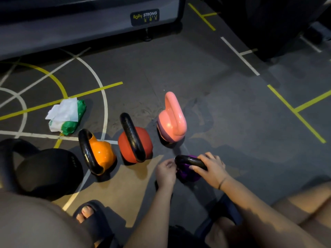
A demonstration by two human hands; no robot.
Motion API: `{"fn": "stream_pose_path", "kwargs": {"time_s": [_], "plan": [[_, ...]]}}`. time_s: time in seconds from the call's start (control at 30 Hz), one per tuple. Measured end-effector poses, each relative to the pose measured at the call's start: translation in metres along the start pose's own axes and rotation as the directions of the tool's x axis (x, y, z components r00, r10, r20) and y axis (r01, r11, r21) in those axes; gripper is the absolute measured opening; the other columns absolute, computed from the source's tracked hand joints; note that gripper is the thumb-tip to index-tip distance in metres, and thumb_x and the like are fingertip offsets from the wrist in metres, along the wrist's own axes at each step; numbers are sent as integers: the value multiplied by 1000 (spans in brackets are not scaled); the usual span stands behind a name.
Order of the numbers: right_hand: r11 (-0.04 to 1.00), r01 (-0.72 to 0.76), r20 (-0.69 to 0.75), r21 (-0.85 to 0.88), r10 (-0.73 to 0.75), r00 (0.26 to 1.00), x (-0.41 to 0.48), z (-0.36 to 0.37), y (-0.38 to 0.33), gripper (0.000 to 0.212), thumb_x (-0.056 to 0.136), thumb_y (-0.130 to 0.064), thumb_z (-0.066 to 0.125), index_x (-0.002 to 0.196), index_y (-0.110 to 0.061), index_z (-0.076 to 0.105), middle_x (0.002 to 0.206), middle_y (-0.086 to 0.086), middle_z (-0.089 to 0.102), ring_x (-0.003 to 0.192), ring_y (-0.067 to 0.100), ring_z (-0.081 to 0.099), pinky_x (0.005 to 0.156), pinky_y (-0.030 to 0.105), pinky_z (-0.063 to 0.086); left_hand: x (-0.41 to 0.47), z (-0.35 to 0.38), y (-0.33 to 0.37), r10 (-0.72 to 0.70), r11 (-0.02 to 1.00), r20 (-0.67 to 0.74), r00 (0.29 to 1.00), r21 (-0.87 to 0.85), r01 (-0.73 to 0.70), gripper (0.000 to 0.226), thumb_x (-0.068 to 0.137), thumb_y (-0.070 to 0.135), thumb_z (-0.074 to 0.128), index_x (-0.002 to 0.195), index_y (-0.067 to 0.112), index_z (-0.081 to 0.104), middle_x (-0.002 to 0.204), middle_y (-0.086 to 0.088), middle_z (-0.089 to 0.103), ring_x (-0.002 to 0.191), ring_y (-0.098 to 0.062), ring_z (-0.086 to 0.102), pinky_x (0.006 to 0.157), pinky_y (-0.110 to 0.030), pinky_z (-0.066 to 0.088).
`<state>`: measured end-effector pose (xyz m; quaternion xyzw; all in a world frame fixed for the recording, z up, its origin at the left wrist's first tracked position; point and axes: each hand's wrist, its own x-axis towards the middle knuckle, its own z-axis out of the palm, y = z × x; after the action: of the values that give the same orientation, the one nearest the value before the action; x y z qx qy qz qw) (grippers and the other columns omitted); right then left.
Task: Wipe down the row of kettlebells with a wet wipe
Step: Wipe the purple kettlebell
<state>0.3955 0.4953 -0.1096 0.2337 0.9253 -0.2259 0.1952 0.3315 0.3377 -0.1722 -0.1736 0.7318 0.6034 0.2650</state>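
Several kettlebells stand in a row on the gym floor: a big black one (48, 169), an orange one (100, 153), a red one (135, 140) and a pink one (172, 120). Nearest me is a small purple kettlebell (186, 173) with a black handle. My right hand (210, 169) grips that handle from the right. My left hand (165, 172) is curled against the bell's left side; whether it holds a wipe is hidden. A green pack of wet wipes (67, 116) lies behind the orange bell, with white sheets sticking out.
A grey machine base (89, 27) with a brand label runs along the back. Dark equipment (268, 27) stands at the back right. My sandalled feet (89, 217) and knees fill the bottom edge. Painted lines cross the dark floor.
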Motion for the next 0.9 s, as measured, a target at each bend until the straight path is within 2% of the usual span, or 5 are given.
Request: {"fn": "stream_pose_path", "kwargs": {"time_s": [0.2, 0.33, 0.47, 0.6, 0.9], "plan": [[1000, 5, -21, 21, -4, 1000, 2, -1, 0, 49, 86, -71, 53, 122, -38, 58, 120, -8, 49, 117, 26, 42, 106, 43, 34, -29, 4, 8, 173, 946, -152, 973, -249, -207, 21, 95, 7, 68, 114, 12, 77, 108, 6, 77, 104, -4, 71, 94, -21, 54], [1000, 13, -15, 26, -12, 1000, 0, 0, -1, 48, 86, -70, 52, 122, -38, 58, 120, -8, 48, 118, 26, 42, 107, 43, 33, -18, 1, 0, 297, 955, -83, 951, 0, -298, 27, 95, 6, 64, 115, 18, 78, 109, 13, 76, 106, -2, 69, 92, -21, 52], [999, 30, -24, 29, -29, 999, -1, 0, -1, 45, 87, -69, 52, 121, -39, 58, 119, -9, 48, 117, 25, 42, 106, 43, 33, 1, -2, -12, 3, 958, 26, 1000, 288, -11, 21, 89, 11, 66, 74, 23, 75, 77, 0, 74, 78, -22, 68, 74, -37, 54], [999, 37, -17, 40, -36, 999, 0, -1, 0, 42, 88, -69, 52, 119, -40, 57, 117, -10, 47, 117, 25, 41, 106, 44, 32, 2, 10, -4, -95, 995, -90, 991, 30, 98, 19, 82, 7, 65, 80, 22, 77, 80, 1, 77, 83, -25, 73, 82, -43, 59], [997, 11, -18, -73, -13, 1000, -1, 1, -4, 45, 92, -63, 50, 123, -30, 54, 130, -3, 46, 124, 30, 39, 109, 43, 28, -53, 14, 27, 531, 817, 42, 846, 237, -525, 22, 90, 23, 71, 109, 33, 78, 103, 9, 78, 91, -9, 72, 84, -17, 50]]}}
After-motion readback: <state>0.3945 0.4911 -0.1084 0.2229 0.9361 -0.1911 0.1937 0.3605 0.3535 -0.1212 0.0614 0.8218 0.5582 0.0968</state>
